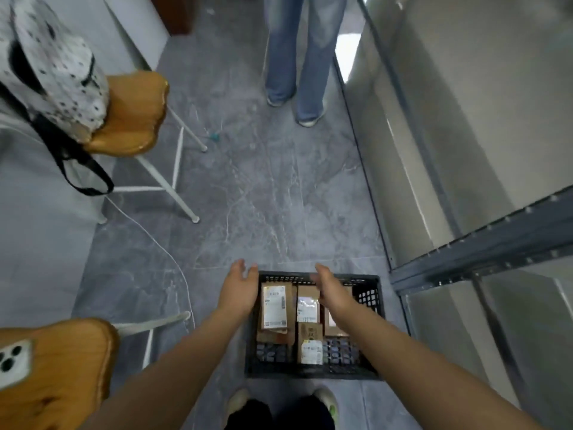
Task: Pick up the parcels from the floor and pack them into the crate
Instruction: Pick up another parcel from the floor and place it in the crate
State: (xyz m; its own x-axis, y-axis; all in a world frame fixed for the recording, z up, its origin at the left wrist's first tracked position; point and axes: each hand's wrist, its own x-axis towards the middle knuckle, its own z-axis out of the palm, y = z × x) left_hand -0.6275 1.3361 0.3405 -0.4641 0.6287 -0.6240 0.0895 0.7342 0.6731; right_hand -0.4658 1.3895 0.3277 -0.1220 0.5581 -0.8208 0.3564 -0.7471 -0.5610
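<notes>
I see left hand (240, 290) and right hand (330, 287) open, empty, above crate (369, 372); parcels (274, 305) inside crate.

Your left hand (240, 288) and right hand (333, 290) hang over the black crate (310, 372) on the grey floor (279, 197), fingers relaxed, holding nothing. Brown labelled parcels (274, 305) lie flat inside. Someone in jeans (310, 57) stands ahead.

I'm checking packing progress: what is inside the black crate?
Several labelled brown parcels lie flat in the crate. The right hand covers part of one, and anything under the parcels is hidden.
</notes>
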